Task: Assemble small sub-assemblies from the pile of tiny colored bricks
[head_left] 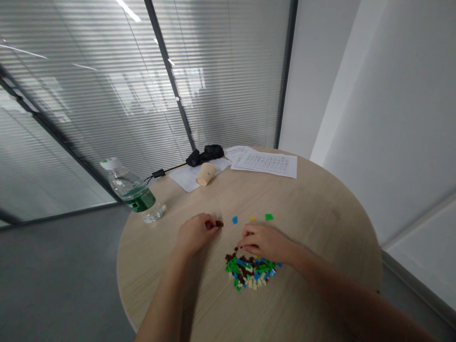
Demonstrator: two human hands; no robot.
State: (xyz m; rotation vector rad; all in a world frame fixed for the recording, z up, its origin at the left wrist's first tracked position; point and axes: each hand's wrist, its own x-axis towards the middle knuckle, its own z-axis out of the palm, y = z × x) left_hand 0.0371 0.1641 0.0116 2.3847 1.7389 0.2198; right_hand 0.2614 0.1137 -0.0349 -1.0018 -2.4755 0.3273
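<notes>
On the round table lies a loose pile of small toy bricks (pixel 249 271) in green, brown, blue, cream and a little yellow and red. My left hand (pixel 195 233) is left of the pile, its fingers closed around dark brown toy bricks (pixel 219 223) that partly stick out at the fingertips. Over the pile's far edge is my right hand (pixel 262 240), with curled fingers. A small brown brick (pixel 236 249) shows right by its fingertips; whether it is gripped is unclear. Beyond the hands are a blue piece (pixel 234 220), a yellow piece (pixel 252 218) and a green piece (pixel 269 216).
A clear water bottle (pixel 133 191) with a green label stands at the table's left edge. A paper cup (pixel 205 174) lies on its side on white paper. Behind it is a black bundle (pixel 210 154) with a cord. Printed sheets (pixel 265 162) lie at the far edge.
</notes>
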